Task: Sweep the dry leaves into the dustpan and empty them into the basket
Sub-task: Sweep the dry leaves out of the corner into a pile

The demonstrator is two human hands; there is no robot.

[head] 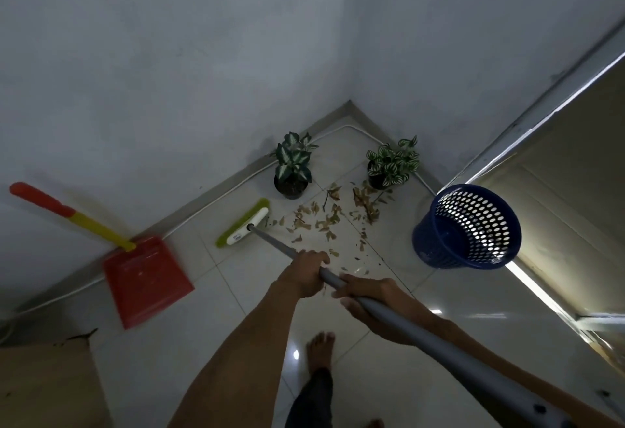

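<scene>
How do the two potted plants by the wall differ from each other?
The left plant has larger, pointed leaves and stands taller; the right plant has smaller, rounder, striped leaves and is bushier. The left plant stands clear of most dry leaves; the right plant has them at its pot. Both stand upright in dark pots.

The broom head (244,226) bears a small label, too blurred to read

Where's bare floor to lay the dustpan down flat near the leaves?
Bare tiles lie between the red dustpan and the broom head, and below the dry leaves around the bare foot. Crowded: the corner, between the two potted plants and blue basket.
</scene>
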